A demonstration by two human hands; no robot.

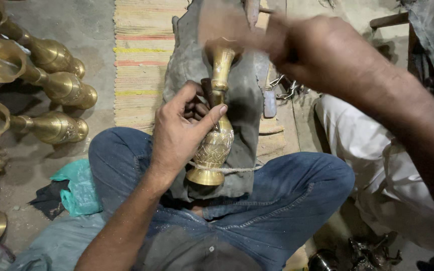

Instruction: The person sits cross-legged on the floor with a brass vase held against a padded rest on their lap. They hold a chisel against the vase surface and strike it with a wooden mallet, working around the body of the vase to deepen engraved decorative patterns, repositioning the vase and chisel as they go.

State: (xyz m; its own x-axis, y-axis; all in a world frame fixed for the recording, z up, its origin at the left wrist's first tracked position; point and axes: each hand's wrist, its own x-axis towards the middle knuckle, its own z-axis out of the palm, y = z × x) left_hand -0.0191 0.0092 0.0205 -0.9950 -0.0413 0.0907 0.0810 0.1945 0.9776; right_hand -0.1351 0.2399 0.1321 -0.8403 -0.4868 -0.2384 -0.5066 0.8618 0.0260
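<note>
Raised right hand (pixel 317 50) is motion-blurred; its grip cannot be told.

Lying crowded along the left floor, three fluted brass vases (pixel 51 85), blocking passage there. Leaving open room over the striped woven mat (pixel 139 55) between vases and grey padded block (pixel 192 60). Closing off the right, white cloth bundle (pixel 362 145).
</note>
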